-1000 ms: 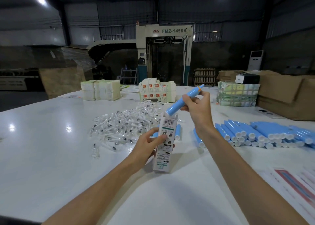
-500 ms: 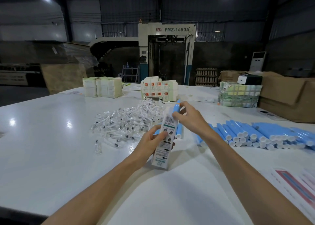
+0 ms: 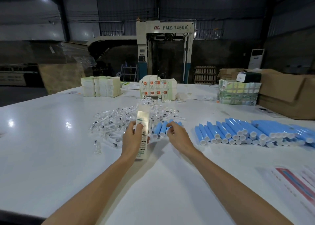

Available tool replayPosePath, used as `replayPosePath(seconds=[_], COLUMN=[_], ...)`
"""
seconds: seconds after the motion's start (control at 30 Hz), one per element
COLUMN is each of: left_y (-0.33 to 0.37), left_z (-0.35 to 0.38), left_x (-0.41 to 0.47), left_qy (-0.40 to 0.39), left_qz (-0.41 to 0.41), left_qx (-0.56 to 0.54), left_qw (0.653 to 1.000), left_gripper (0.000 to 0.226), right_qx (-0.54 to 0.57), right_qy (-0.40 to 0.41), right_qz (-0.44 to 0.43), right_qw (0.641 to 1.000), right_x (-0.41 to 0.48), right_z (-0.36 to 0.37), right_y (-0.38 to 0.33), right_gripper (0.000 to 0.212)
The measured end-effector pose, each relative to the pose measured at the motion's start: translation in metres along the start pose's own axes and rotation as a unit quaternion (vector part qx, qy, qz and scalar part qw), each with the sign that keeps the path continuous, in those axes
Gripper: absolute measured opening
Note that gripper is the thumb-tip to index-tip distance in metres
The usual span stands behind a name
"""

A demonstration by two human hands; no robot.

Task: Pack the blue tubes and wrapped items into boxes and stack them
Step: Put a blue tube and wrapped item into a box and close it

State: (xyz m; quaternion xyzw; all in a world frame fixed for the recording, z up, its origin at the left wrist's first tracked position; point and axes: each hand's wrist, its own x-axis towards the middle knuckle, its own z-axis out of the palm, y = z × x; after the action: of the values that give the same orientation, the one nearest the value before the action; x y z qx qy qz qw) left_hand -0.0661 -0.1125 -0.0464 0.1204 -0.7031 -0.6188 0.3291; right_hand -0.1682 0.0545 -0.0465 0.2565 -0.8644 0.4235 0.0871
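Note:
My left hand point(image 3: 131, 139) grips a narrow white carton point(image 3: 144, 115), held nearly upright over the white table point(image 3: 51, 148); no tube shows at its top. To its right, my right hand point(image 3: 179, 137) hovers with loosely curled fingers and holds nothing, its fingertips just above three loose blue tubes point(image 3: 160, 130). A big pile of blue tubes with white caps point(image 3: 247, 132) lies further right. Behind the carton spreads a heap of clear wrapped items point(image 3: 115, 120).
Packed cartons point(image 3: 157, 89) stand stacked at the table's far middle, with flat carton blanks point(image 3: 100, 86) to their left. A strapped bundle point(image 3: 237, 94) and brown cardboard boxes point(image 3: 286, 95) occupy the far right. Printed sheets point(image 3: 298, 182) lie near the right edge.
My right hand pushed the blue tube down into the carton, let go and dropped toward the loose tubes. The left hand turned the carton more upright.

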Motion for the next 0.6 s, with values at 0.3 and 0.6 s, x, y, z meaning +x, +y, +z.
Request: replayPosePath(seconds=[0.3, 0.6], left_y=[-0.002, -0.004], left_z=[-0.009, -0.012], left_x=[0.007, 0.015], left_qy=[0.052, 0.071], left_qz=[-0.017, -0.002], left_qx=[0.011, 0.039], left_qw=[0.998, 0.997], left_gripper=[0.016, 0.015], right_qx=[-0.144, -0.298], right_qy=[-0.027, -0.098], right_qz=[-0.148, -0.229], right_qw=[0.978, 0.922], right_x=[0.031, 0.04], right_z=[0.045, 0.078], right_y=[-0.011, -0.036], right_gripper=[0.029, 0.028])
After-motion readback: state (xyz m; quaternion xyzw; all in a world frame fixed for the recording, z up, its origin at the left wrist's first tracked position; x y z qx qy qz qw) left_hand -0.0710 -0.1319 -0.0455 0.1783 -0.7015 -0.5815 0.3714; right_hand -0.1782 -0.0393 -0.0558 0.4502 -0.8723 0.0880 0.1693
